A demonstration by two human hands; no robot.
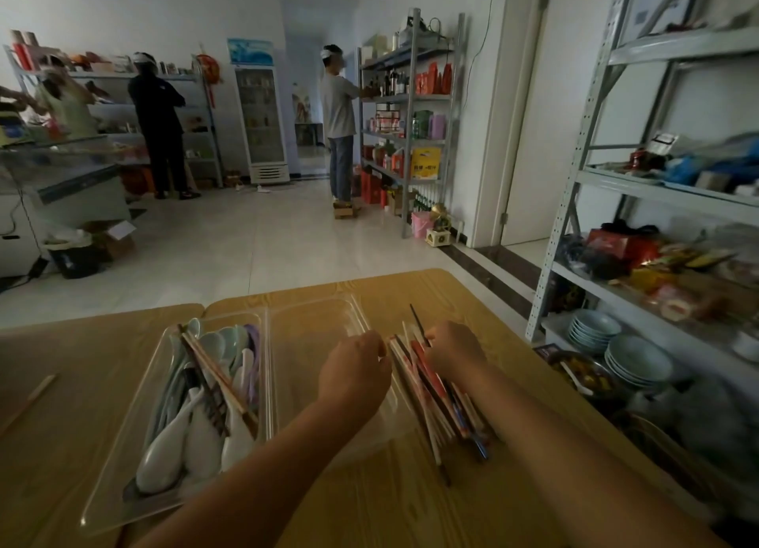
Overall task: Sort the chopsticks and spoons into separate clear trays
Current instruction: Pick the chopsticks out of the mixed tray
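Note:
Two clear trays stand side by side on the wooden table. The left tray [123, 457] holds several white, pale green and purple spoons [197, 436] with a few brown chopsticks [217, 379] lying across them. The middle tray [312, 313] looks bare where it shows. A bundle of mixed red, white and dark chopsticks [435, 399] lies to its right. My right hand [454, 348] is closed around the bundle's far end. My left hand [355, 373] hovers over the middle tray, its fingertips at the bundle's left edge.
A single chopstick [31, 395] lies near the table's left edge. A metal shelf [616, 202] with goods, stacked plates [632, 354] and a food bowl stands close on the right. Across the tiled floor, people stand at other shelves.

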